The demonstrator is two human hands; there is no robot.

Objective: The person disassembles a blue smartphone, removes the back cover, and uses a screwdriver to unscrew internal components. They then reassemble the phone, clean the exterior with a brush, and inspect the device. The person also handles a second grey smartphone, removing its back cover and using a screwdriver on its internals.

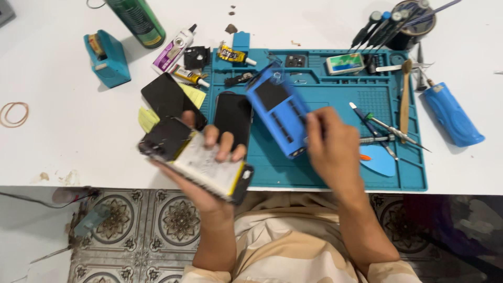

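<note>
My left hand (209, 173) holds an opened phone (196, 160) with its inside up, showing a pale battery and a black frame, over the table's front edge. My right hand (332, 149) grips a blue block-shaped tool (277, 110) with dark slots, tilted above the teal work mat (335, 99). A black phone screen (233, 118) lies on the mat between my hands. Another black panel (167, 97) rests on the white table to the left.
Glue tubes (173, 50), a green can (137, 21), a teal tape dispenser (107, 57) and a rubber band (14, 114) sit at left. Tweezers, a blue pick (380, 160), a screwdriver cup (408, 23) and a blue lighter-like tool (453, 112) sit at right.
</note>
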